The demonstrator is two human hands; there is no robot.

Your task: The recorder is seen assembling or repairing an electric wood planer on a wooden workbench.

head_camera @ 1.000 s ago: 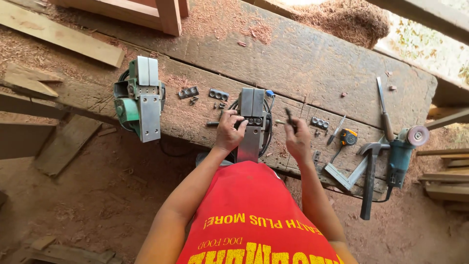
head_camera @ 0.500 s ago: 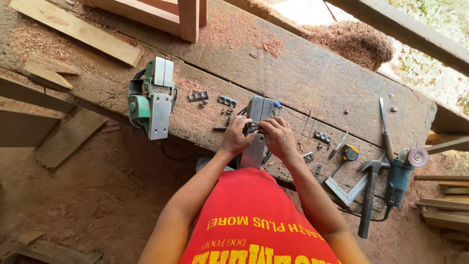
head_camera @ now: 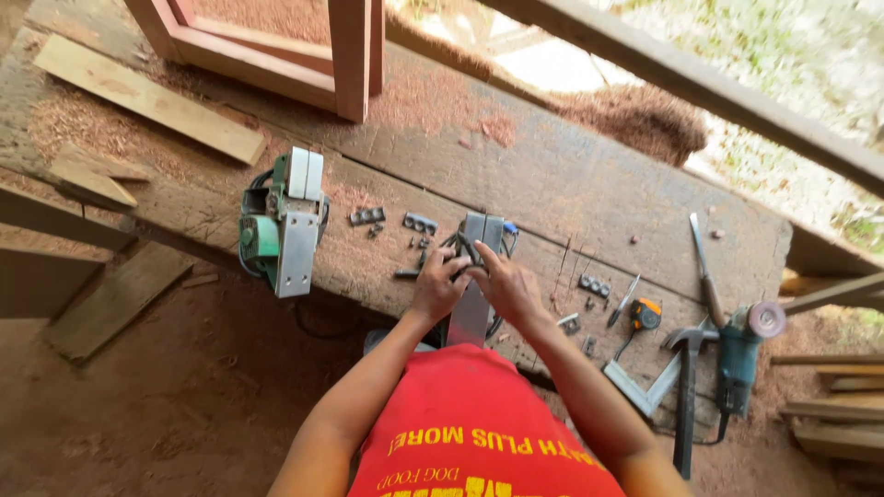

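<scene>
A green planer (head_camera: 281, 225) is seen left of the grey planer (head_camera: 476, 281) on the bench (head_camera: 571, 184). The grey planer is clasped by the left hand (head_camera: 439, 287) and right hand (head_camera: 506, 287), grips closed; a hammer (head_camera: 686, 391) lies to its right.

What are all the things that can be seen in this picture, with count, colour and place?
Electric planer: one, grey, upside down on the bench middle, under both hands.
Second electric planer: one, green and grey, bench left.
Small metal parts: several, dark grey, scattered between the planers.
Metal block: one, grey, right of the hands.
Tape measure: one, orange and black, right of that block.
Chisel: one, brown handle, bench right.
Hammer: one, dark, bench edge right.
Try square: one, grey, beside the hammer.
Angle grinder: one, teal, far right.
Workbench: one, worn wood with sawdust.
Wooden frame: one, reddish, top left.
Plank: one, pale, bench left.
Left hand: on the planer.
Right hand: on the planer.
</scene>
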